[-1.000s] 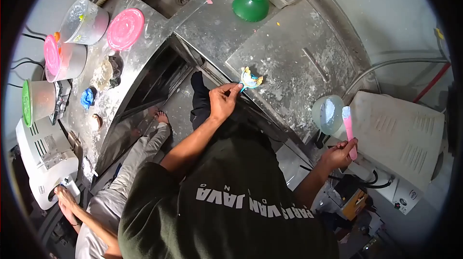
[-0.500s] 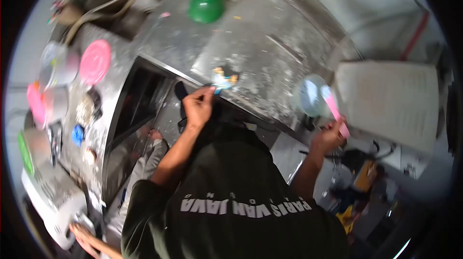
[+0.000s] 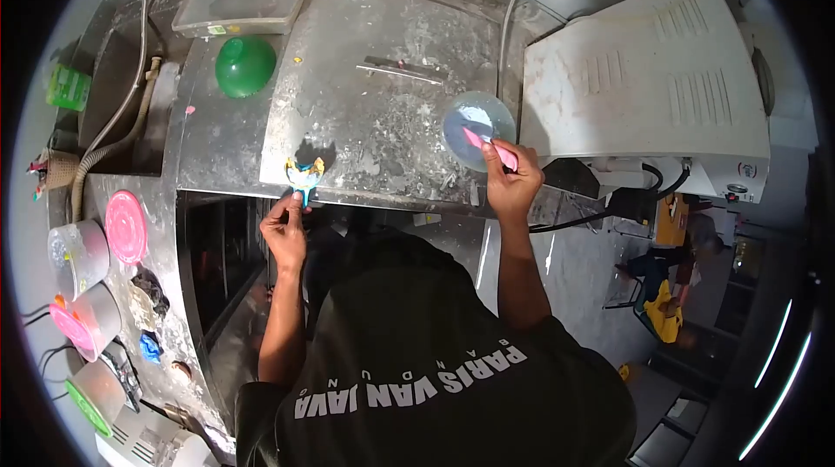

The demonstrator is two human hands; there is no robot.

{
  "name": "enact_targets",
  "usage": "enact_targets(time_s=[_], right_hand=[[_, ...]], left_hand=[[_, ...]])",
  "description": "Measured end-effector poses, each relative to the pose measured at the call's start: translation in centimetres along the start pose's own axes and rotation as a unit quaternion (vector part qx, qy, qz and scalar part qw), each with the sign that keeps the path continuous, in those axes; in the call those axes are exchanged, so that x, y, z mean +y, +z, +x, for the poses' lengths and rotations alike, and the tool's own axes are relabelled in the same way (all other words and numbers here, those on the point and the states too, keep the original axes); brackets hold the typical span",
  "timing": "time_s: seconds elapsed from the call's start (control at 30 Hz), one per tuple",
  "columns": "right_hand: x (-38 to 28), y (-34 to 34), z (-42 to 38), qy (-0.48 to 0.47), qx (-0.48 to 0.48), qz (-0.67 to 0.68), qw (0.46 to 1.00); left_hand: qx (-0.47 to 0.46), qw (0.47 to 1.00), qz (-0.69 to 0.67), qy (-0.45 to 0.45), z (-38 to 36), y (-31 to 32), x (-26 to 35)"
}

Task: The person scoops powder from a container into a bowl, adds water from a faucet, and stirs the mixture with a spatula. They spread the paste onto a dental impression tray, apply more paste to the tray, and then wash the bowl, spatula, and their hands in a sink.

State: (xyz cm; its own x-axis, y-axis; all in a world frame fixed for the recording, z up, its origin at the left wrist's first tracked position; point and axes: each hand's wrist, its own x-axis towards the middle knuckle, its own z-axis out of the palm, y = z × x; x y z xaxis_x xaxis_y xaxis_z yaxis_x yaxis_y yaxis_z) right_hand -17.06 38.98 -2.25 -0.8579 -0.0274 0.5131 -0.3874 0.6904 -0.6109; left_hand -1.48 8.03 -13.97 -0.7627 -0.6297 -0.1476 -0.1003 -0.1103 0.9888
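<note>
In the head view, the right hand point(image 3: 515, 178), clamped on a long pink plastic spatula point(image 3: 503, 155), was nearer to the round translucent bowl point(image 3: 477, 108) by the tabletop's point(image 3: 348, 110) right edge; the spatula slanted leftward and away from the front edge, its tip over the bowl, though contact could not be told. At the front edge, well left of the bowl, the left hand point(image 3: 287, 228) pinched a small blue-handled tray point(image 3: 305, 175), its curved end ragged with yellow and whitish material and pointing toward the far edge.
</note>
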Motion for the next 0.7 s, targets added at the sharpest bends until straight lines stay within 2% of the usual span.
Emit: enact_targets(time_s=[0.07,0.17,0.33,0.37,0.5,0.63,0.7], right_hand=[[0.3,0.5,-0.3,0.034,0.022,0.017,0.999],[1.6,1.1,-0.9,0.099,0.031,0.114,0.988],[1.6,0.7,-0.7,0.244,0.037,0.244,0.938],[1.7,0.7,-0.6,0.235,0.051,0.246,0.939],[3.4,0.1,-0.4,0.364,0.104,0.317,0.87],[2.7,-1.3,0.5,0.444,0.066,0.441,0.777],[2.6,-1.9,0.8,0.451,0.065,0.459,0.763]], left_hand=[[0.002,1.0,0.009,0.018,0.0,0.4,0.2],[-0.009,1.0,-0.012,0.011,-0.1,1.0,0.7],[-0.028,0.999,-0.029,0.003,-0.3,1.4,0.7],[-0.022,0.999,-0.036,0.004,-0.3,1.5,0.6],[-0.02,0.999,-0.022,-0.014,-0.2,1.7,1.3],[-0.018,0.999,-0.048,-0.015,-0.2,1.9,1.5],[-0.027,0.998,-0.06,-0.018,-0.2,1.9,1.7]])
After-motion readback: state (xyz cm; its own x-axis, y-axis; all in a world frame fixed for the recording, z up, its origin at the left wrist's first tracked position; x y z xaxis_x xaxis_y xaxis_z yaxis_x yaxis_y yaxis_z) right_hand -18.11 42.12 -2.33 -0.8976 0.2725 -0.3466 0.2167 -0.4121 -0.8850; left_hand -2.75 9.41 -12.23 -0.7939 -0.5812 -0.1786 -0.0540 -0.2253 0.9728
